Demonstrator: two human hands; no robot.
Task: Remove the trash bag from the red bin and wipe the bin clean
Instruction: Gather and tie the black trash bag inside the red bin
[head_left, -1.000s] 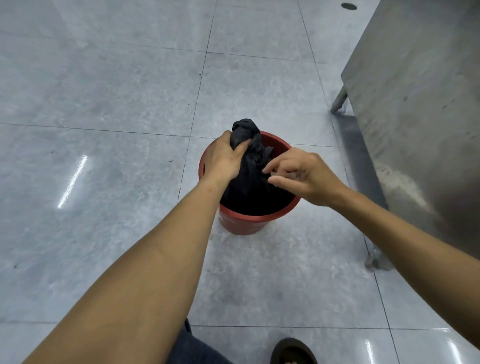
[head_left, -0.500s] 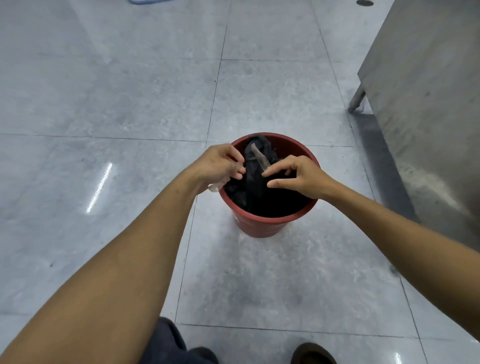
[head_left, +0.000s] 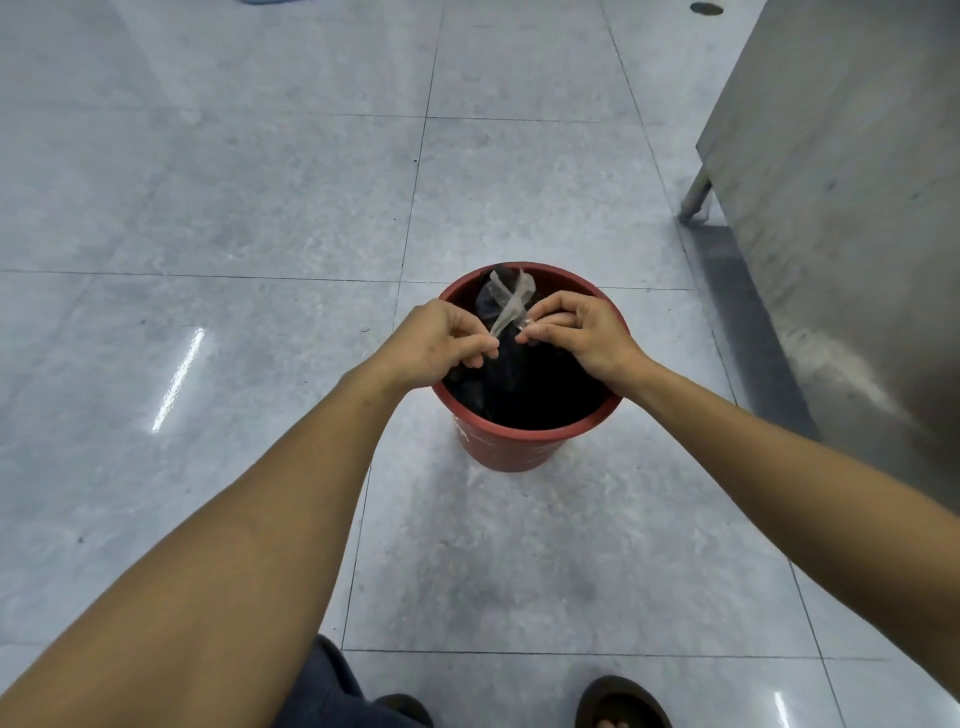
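Pinching the bag's (head_left: 511, 374) stretched ends (head_left: 506, 301) between fingertips, the left hand (head_left: 439, 340) and right hand (head_left: 576, 332) appeared to be tying them. Bag sat inside the bin (head_left: 519, 449) on the floor (head_left: 260, 208); removal and wiping remained.

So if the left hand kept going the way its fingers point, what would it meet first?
Probably the right hand: the left hand points across the red bin toward it, both pinching the twisted strips of the black trash bag. Depth between them is unclear.
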